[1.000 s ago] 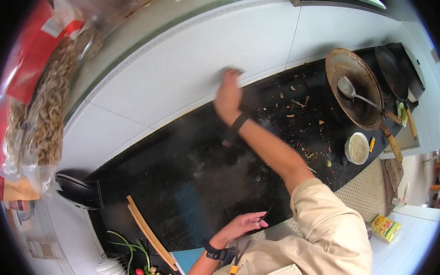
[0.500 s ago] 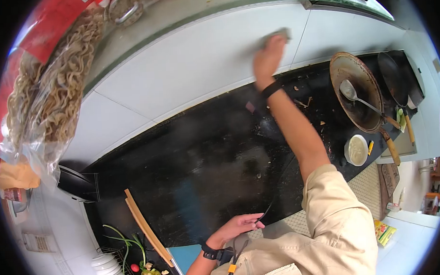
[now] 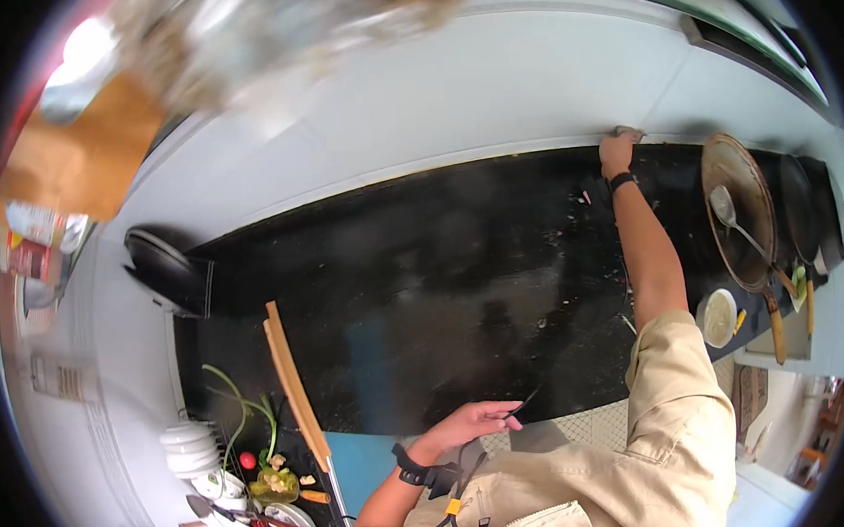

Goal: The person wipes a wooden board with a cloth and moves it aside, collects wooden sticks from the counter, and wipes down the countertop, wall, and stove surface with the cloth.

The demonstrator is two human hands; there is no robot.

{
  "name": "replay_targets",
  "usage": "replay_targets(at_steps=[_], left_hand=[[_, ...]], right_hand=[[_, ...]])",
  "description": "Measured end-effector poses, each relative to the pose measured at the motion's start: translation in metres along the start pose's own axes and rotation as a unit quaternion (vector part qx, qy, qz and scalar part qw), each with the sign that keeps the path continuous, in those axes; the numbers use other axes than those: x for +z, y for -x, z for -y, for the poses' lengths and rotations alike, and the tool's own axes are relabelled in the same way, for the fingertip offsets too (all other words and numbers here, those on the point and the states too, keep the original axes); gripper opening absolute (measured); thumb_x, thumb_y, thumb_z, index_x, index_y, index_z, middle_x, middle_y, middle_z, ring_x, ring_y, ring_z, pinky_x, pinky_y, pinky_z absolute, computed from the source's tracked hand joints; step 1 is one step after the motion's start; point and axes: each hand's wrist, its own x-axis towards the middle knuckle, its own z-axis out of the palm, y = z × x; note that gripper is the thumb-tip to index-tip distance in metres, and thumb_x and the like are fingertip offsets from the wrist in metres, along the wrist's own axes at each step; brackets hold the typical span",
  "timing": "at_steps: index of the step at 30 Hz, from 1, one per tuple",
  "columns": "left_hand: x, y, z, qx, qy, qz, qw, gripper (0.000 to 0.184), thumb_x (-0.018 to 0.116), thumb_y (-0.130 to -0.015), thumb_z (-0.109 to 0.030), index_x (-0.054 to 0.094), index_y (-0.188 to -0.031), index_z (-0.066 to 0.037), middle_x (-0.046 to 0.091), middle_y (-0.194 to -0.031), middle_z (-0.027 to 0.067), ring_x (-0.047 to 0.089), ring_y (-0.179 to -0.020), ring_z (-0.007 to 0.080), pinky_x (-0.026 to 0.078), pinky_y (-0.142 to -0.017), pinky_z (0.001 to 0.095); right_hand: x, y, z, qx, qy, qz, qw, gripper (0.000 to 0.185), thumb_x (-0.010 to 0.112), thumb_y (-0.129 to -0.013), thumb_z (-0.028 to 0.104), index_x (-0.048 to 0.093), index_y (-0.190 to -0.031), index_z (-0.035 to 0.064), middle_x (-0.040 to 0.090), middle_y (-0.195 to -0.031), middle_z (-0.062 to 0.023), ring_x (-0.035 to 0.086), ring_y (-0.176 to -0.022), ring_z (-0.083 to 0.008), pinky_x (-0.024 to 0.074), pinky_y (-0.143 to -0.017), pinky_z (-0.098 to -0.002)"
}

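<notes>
At the base of the white tiled wall [image 3: 433, 93], where it meets the black counter [image 3: 413, 273], my right hand [image 3: 617, 151] presses a greyish cloth [image 3: 629, 132], its fingers closed on it. Small food scraps [image 3: 584, 198] lie on the counter just left of my right wrist. My left hand [image 3: 476, 421] is low, over the counter's front edge near my body. A thin black cord [image 3: 524, 405] runs between its thumb and fingers, which look pinched together.
A rusty wok [image 3: 740, 212] with a ladle [image 3: 724, 207] stands at the right, near a white bowl [image 3: 717, 317] and a dark pan [image 3: 800, 211]. Wooden strips [image 3: 296, 387], vegetables [image 3: 274, 485] and stacked bowls [image 3: 191, 450] are at lower left. Blurred bags hang at upper left.
My right hand has moved right along the wall with the cloth, first up and then down to the counter's back edge. The view has shifted. My left hand stays near my body.
</notes>
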Motion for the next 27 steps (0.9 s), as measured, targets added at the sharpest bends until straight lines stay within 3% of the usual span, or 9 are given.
replay_targets(at_steps=[2,7,9,12,16,17,22,26,27], left_hand=[[0.002,0.006,0.006,0.006,0.004,0.024,1.000,0.053,0.059,-0.098,-0.023,0.045,-0.145,-0.003,0.064,-0.122,0.0109,0.057,-0.116,0.0167,0.037,-0.108,0.0321],[-0.013,0.028,0.002,0.016,-0.019,0.060,0.998,0.052,0.057,-0.099,-0.023,0.045,-0.146,-0.006,0.065,-0.123,0.0071,0.056,-0.117,0.0152,0.036,-0.108,0.0320],[-0.025,0.036,0.001,0.041,-0.061,0.102,0.992,0.050,0.056,-0.099,-0.020,0.046,-0.146,-0.006,0.066,-0.122,0.0054,0.055,-0.116,0.0138,0.037,-0.107,0.0305],[-0.040,0.061,-0.004,0.064,-0.084,0.093,0.990,0.048,0.055,-0.099,-0.018,0.047,-0.145,-0.006,0.067,-0.121,0.0049,0.054,-0.115,0.0126,0.038,-0.105,0.0284],[-0.064,0.106,0.009,0.106,-0.058,0.072,0.990,0.047,0.054,-0.098,-0.016,0.048,-0.144,-0.006,0.067,-0.121,0.0035,0.055,-0.115,0.0115,0.039,-0.103,0.0272],[-0.069,0.116,0.012,0.097,-0.067,0.062,0.991,0.047,0.054,-0.098,-0.016,0.048,-0.144,-0.006,0.067,-0.121,0.0028,0.055,-0.114,0.0113,0.039,-0.103,0.0267],[-0.100,0.133,0.045,0.128,-0.020,0.071,0.989,0.048,0.054,-0.098,-0.016,0.047,-0.145,-0.008,0.067,-0.120,0.0014,0.055,-0.111,0.0106,0.039,-0.101,0.0262],[-0.122,0.156,0.062,0.193,-0.004,0.043,0.980,0.049,0.053,-0.099,-0.018,0.046,-0.146,-0.008,0.067,-0.120,0.0015,0.055,-0.111,0.0106,0.039,-0.102,0.0276],[-0.129,0.163,0.064,0.186,0.005,0.027,0.982,0.049,0.053,-0.099,-0.018,0.045,-0.146,-0.008,0.067,-0.120,0.0016,0.055,-0.111,0.0106,0.039,-0.103,0.0284]], right_hand=[[-0.083,0.070,0.094,-0.024,-0.061,-0.133,0.989,0.029,0.059,-0.079,0.006,0.051,-0.104,-0.0073,0.061,-0.103,-0.0280,0.057,-0.105,-0.0472,0.0450,-0.092,-0.0527],[-0.110,0.151,0.203,-0.022,-0.106,0.006,0.994,0.016,0.055,-0.077,-0.001,0.056,-0.093,-0.0049,0.061,-0.095,-0.0268,0.058,-0.097,-0.0462,0.0469,-0.088,-0.0516],[-0.094,0.182,0.241,-0.111,-0.109,0.035,0.987,0.011,0.054,-0.079,-0.001,0.057,-0.089,-0.0040,0.062,-0.097,-0.0265,0.058,-0.101,-0.0437,0.0478,-0.088,-0.0484],[-0.076,0.229,0.308,-0.251,-0.008,0.008,0.968,0.014,0.057,-0.082,0.005,0.064,-0.089,-0.0043,0.064,-0.098,-0.0242,0.059,-0.103,-0.0432,0.0456,-0.094,-0.0485],[-0.062,0.259,0.371,-0.239,0.221,0.043,0.944,0.020,0.057,-0.086,0.013,0.071,-0.093,-0.0008,0.069,-0.093,-0.0182,0.063,-0.101,-0.0366,0.0472,-0.092,-0.0441],[-0.066,0.261,0.382,-0.262,0.204,0.109,0.937,0.021,0.057,-0.087,0.016,0.072,-0.090,0.0015,0.069,-0.087,-0.0155,0.065,-0.095,-0.0334,0.0488,-0.086,-0.0449],[-0.015,0.330,0.474,-0.409,0.098,0.073,0.904,0.019,0.057,-0.086,0.017,0.072,-0.081,0.0056,0.070,-0.083,-0.0135,0.068,-0.082,-0.0320,0.0494,-0.072,-0.0440],[-0.026,0.383,0.572,-0.409,0.058,0.175,0.893,0.018,0.056,-0.085,0.014,0.072,-0.079,0.0078,0.071,-0.079,-0.0129,0.069,-0.077,-0.0316,0.0518,-0.071,-0.0435],[-0.011,0.398,0.589,-0.435,0.003,0.114,0.893,0.012,0.059,-0.079,0.013,0.068,-0.074,0.0071,0.069,-0.076,-0.0164,0.068,-0.073,-0.0354,0.0530,-0.065,-0.0465]])
